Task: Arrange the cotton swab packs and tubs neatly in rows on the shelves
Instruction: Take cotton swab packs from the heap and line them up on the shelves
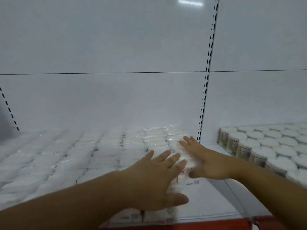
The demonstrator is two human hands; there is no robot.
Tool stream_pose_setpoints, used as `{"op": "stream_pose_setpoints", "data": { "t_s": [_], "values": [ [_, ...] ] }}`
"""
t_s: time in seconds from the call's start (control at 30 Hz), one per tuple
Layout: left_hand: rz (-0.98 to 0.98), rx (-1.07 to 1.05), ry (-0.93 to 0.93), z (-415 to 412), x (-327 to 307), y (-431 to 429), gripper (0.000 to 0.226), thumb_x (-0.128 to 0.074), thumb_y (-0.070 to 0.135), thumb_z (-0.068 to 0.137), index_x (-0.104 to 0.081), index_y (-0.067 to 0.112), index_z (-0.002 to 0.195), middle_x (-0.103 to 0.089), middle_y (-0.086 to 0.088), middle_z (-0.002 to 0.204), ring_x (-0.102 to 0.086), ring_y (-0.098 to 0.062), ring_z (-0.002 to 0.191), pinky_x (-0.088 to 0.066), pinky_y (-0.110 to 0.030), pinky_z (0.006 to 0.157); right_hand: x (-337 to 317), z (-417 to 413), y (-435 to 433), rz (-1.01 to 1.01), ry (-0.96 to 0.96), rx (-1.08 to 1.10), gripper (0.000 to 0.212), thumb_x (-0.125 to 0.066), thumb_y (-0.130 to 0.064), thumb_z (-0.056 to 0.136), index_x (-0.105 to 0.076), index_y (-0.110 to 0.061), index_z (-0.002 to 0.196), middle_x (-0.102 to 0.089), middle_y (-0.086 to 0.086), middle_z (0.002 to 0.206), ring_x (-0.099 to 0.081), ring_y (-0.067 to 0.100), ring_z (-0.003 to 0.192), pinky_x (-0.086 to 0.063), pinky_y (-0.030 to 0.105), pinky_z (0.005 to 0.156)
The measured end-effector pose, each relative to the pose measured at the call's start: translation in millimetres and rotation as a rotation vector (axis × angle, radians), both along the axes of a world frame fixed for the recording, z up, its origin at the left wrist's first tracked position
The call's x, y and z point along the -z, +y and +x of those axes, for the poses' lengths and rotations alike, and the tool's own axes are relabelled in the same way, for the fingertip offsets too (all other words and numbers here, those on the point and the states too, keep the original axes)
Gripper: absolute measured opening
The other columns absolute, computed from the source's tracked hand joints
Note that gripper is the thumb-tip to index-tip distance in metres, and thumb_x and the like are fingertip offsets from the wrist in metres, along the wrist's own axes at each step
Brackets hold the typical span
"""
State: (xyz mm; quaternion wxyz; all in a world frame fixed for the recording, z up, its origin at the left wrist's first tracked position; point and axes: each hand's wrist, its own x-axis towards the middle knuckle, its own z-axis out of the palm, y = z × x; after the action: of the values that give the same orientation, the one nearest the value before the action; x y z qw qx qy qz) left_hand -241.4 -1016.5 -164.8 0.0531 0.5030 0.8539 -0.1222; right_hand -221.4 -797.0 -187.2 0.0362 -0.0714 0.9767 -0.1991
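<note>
Clear plastic packs of white cotton swabs (86,153) lie flat in rows across the left shelf (209,201). My left hand (156,178) lies flat, fingers spread, on the packs near the front of the rightmost column. My right hand (202,158) rests with straight fingers on the right side of the packs in that same column (176,140), thumb pointing down toward the shelf. Round tubs of cotton swabs (265,146) with white lids stand packed in rows on the neighbouring shelf to the right.
A slotted white upright (206,90) divides the two shelf bays, with a white back panel (106,97) behind. A bare strip of shelf lies right of the pack column. A red price rail (207,224) runs along the front edge.
</note>
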Motion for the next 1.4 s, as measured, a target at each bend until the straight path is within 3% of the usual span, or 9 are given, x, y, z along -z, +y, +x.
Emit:
{"op": "stream_pose_setpoints", "data": {
  "t_s": [0.3,0.43,0.63,0.77,0.9,1.07,1.17,1.3,1.4],
  "values": [
    [0.072,-0.344,-0.056,-99,-5,-25,0.08,-0.014,0.067,0.091,0.015,0.025,0.152,0.021,0.004,0.159,0.018,-0.014,0.146,0.006,-0.046,0.12,15,-44,14,-0.982,-0.045,0.56,0.074,-0.064,-0.045,0.087,-0.03,-0.024,0.149,-0.035,0.005,0.153,-0.039,0.028,0.136,-0.032,0.041,0.112],
    [0.19,-0.475,-0.13,-126,-3,-44,0.094,0.002,0.074,0.073,0.013,0.025,0.153,0.017,0.004,0.16,0.015,-0.014,0.148,0.005,-0.047,0.12,34,-58,12,-1.267,-0.162,0.541,0.036,-0.06,-0.027,0.091,-0.06,-0.005,0.12,-0.071,0.015,0.102,-0.071,0.029,0.081,-0.059,0.034,0.069],
    [0.104,-0.483,-0.104,-137,10,-60,0.067,-0.01,0.059,0.096,0.013,0.031,0.152,0.019,0.006,0.16,0.015,-0.013,0.147,0.007,-0.051,0.118,33,-56,10,-1.313,-0.155,0.489,0.018,-0.05,-0.019,0.097,-0.063,-0.008,0.104,-0.073,0.014,0.088,-0.072,0.027,0.071,-0.058,0.031,0.06],
    [0.066,-0.488,-0.106,-140,8,-58,0.066,-0.011,0.059,0.097,0.013,0.031,0.152,0.019,0.006,0.16,0.015,-0.014,0.148,0.007,-0.052,0.118,30,-58,10,-1.21,-0.15,0.427,0.025,-0.051,-0.022,0.096,-0.061,-0.014,0.118,-0.07,0.014,0.111,-0.067,0.033,0.101,-0.05,0.05,0.095],
    [0.062,-0.497,-0.108,-140,10,-58,0.07,-0.01,0.063,0.094,0.012,0.032,0.152,0.019,0.005,0.16,0.014,-0.015,0.148,0.006,-0.053,0.118,21,-58,9,-1.015,-0.171,0.436,0.026,-0.057,-0.03,0.094,-0.063,-0.014,0.114,-0.071,0.011,0.109,-0.066,0.033,0.104,-0.045,0.052,0.101],
    [0.052,-0.478,-0.132,-137,4,-57,0.133,0.019,0.096,0.034,0.013,0.033,0.152,0.019,0.006,0.16,0.014,-0.015,0.148,0.006,-0.053,0.118,10,-58,9,-1.046,-0.173,0.487,0.026,-0.061,-0.033,0.092,-0.066,-0.013,0.108,-0.075,0.009,0.096,-0.071,0.026,0.088,-0.055,0.036,0.082],
    [0.034,-0.479,-0.112,-137,5,-58,0.149,0.027,0.096,0.017,0.014,0.033,0.151,0.02,0.006,0.16,0.014,-0.015,0.148,0.006,-0.053,0.117,10,-59,6,-1.028,-0.183,0.518,0.035,-0.062,-0.04,0.089,-0.067,-0.013,0.11,-0.074,0.011,0.098,-0.071,0.029,0.092,-0.052,0.045,0.094],
    [0.081,-0.501,-0.081,-134,0,-54,0.092,0.004,0.082,0.078,0.011,0.028,0.153,0.018,0.003,0.16,0.013,-0.017,0.148,0.005,-0.05,0.119,8,-56,7,-1.055,-0.165,0.553,0.05,-0.062,-0.051,0.085,-0.064,-0.012,0.117,-0.071,0.01,0.108,-0.066,0.028,0.103,-0.05,0.042,0.096],
    [0.151,-0.448,-0.131,-119,0,-40,0.067,-0.012,0.058,0.097,0.01,0.029,0.153,0.018,0.005,0.16,0.016,-0.014,0.147,0.007,-0.047,0.119,7,-45,11,-1.19,-0.156,0.529,0.048,-0.057,-0.048,0.088,-0.067,-0.005,0.106,-0.07,0.007,0.081,-0.066,0.021,0.067,-0.052,0.027,0.061]
  ]
}}
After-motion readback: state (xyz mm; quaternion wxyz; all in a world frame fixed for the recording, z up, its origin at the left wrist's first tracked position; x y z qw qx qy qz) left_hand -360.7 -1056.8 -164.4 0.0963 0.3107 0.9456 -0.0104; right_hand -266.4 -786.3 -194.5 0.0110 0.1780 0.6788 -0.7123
